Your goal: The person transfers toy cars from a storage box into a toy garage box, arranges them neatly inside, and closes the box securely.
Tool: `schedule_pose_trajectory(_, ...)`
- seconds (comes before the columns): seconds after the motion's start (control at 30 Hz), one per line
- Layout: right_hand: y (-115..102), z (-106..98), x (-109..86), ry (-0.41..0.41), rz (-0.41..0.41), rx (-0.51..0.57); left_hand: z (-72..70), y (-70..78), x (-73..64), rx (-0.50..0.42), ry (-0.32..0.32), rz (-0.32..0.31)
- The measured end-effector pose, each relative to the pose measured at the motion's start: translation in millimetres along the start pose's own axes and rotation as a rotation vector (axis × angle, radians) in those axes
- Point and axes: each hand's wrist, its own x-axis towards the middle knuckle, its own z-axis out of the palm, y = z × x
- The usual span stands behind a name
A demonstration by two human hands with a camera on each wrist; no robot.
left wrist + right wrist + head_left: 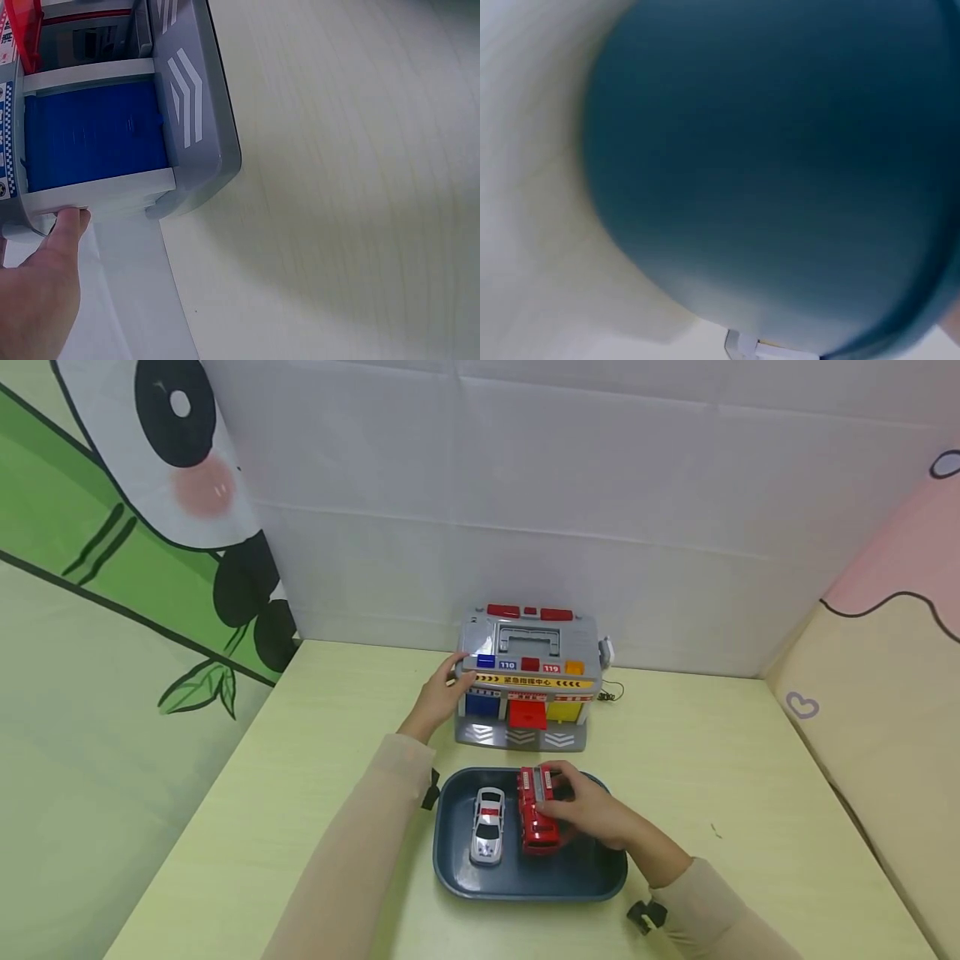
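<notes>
A grey toy garage (528, 647) stands against the back cloth, its red middle door (528, 714) swung outward. My left hand (438, 697) grips the garage's upper left corner; the left wrist view shows that hand (52, 289) at the side wall, beside the blue door (97, 139). In front of the garage, a dark blue tray (525, 892) carries a white toy car (487, 827) on its left. My right hand (588, 806) holds a red toy fire truck (537, 827) over the tray's middle. In the right wrist view the tray (772, 165) hides the truck.
Pale wood-look table (750, 827) surrounds the tray and garage. A white handset-like piece (606, 652) and a dark thin cord (613, 691) sit at the garage's right side. Printed cloth walls (600, 510) enclose the back and sides.
</notes>
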Motion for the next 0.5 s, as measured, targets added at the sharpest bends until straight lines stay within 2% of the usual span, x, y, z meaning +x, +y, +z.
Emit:
schedule_pose_trajectory(0.27,-6,-13,-3.7,0.022,0.011,0.029,-1.4,1.0,-2.6,-0.002,0.0,0.004)
schedule_pose_trajectory(0.5,-16,-28,-4.8,0.047,0.037,0.051,-1.8,3.1,-3.8,0.003,0.003,-0.017)
